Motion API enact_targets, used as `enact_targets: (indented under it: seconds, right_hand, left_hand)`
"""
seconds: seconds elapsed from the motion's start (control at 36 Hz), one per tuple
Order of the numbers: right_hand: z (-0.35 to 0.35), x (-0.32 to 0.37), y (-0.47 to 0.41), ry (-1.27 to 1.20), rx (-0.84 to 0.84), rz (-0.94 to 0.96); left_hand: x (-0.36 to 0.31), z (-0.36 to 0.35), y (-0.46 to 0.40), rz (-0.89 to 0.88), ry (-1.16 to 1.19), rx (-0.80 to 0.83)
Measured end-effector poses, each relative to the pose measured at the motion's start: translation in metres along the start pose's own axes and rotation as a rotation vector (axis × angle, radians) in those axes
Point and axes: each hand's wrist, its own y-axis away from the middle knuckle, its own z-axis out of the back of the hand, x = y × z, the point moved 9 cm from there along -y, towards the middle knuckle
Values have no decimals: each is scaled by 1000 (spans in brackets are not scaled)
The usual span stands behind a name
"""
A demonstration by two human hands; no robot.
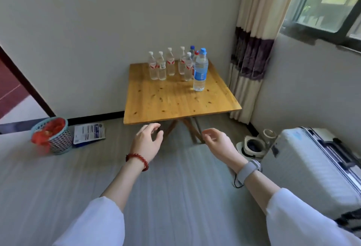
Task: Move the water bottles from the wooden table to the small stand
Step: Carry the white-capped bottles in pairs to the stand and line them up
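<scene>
A square wooden table (175, 101) stands against the far wall. Several clear water bottles with white caps and red labels (170, 62) stand upright along its back edge. A taller bottle with a blue cap and blue label (200, 71) stands in front of them at the right, and another blue-capped bottle (192, 49) shows behind it. My left hand (148, 142) and my right hand (218, 142) hover in front of the table's near edge, fingers loosely curled and holding nothing. No small stand is in view.
A blue mesh basket with a red bag (52, 135) sits on the floor at the left, a printed packet (88, 133) beside it. A white suitcase (312, 165) lies at the right, with a white kettle base and glass (254, 146) near the curtain (252, 50).
</scene>
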Motion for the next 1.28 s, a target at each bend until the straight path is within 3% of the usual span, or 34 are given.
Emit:
enact_targets:
  seconds: [0.28,0.5,0.75,1.06,1.28]
  right_hand:
    - [-29,9,-267,-35,38,4]
    - [-58,61,-459,-7,74,49]
    - [-117,91,-646,30,72,31]
    - [-184,103,-819,-7,102,19]
    - [-209,84,-849,-105,62,-15]
  left_hand:
    - [71,-55,-242,61,-17,7]
    - [117,-51,-413,118,0,-34]
    - [206,-85,-593,184,29,56]
    - [276,-165,-781,131,101,272]
    - [307,-220,-815,158,199,355]
